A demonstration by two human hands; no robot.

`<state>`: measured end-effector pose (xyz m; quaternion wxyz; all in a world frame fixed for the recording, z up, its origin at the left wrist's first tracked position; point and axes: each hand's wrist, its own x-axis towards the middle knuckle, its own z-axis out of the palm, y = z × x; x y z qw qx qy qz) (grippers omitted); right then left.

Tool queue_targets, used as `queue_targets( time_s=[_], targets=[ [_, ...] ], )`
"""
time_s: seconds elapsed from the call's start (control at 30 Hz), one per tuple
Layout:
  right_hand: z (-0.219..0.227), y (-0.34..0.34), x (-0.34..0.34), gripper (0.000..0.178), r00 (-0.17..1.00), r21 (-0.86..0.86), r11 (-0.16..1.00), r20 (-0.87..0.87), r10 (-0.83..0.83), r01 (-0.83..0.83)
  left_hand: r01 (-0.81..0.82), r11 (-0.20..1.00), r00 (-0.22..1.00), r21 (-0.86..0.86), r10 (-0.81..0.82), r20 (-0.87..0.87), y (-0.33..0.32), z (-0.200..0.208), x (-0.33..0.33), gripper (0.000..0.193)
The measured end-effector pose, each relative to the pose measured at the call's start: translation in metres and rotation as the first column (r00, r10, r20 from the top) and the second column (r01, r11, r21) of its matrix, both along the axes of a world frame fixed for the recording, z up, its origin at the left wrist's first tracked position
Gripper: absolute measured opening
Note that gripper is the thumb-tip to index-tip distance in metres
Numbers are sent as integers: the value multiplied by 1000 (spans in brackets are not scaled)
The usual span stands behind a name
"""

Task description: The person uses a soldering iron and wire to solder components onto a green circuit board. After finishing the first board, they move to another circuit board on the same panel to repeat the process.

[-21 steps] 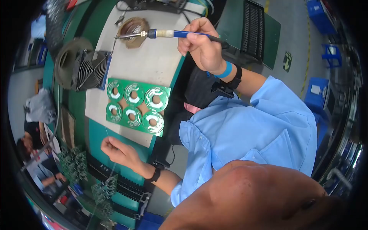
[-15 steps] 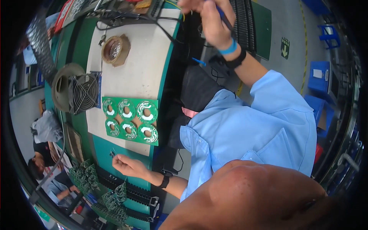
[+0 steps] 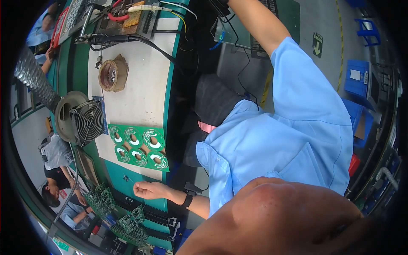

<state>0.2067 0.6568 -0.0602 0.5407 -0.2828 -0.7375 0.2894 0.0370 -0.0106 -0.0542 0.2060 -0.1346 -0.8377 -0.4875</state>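
Observation:
My left hand (image 3: 149,190) is closed near the bench's front edge, its thumb and fingertips pinched together. A thin pale strand reaches from near the fingertips toward a tiny dark part (image 3: 126,178) on the green mat; whether the hand holds it is too small to tell. Beyond that hand lies a green circuit-board panel (image 3: 138,147) with several round boards, each with a hole in the middle. My right forearm (image 3: 260,23) stretches up to the top edge, where a black wristband (image 3: 219,7) shows; the hand itself is cut off from view.
A brown-walled pot (image 3: 113,75) with shiny contents stands on the white sheet (image 3: 140,93). Near it are a fan (image 3: 88,120), a ducted hood (image 3: 67,111) and cabled equipment (image 3: 136,21). Populated circuit boards (image 3: 129,223) stand beside a black rail (image 3: 148,212). Other people work across the bench.
My right hand, which held a dark blue, slim-handled tool, has passed out beyond the top edge. The view has shifted over the bench. My left hand stays pinched near the same spot.

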Motion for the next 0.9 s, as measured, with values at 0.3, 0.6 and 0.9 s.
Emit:
queue_targets(
  time_s=[0.3,0.6,0.9],
  targets=[
    [4,-1,1,41,1000,-23,1000,-9,12,-12,-8,998,1000,-63,9,15,10,4,9,20],
    [8,-4,2,39,1000,-70,998,-7,-4,4,10,997,1000,-80,-9,11,7,-1,4,21],
    [-2,2,-8,41,993,-21,997,-100,70,-72,11,997,1000,-74,-13,-18,-17,-10,-6,23]
  ],
)
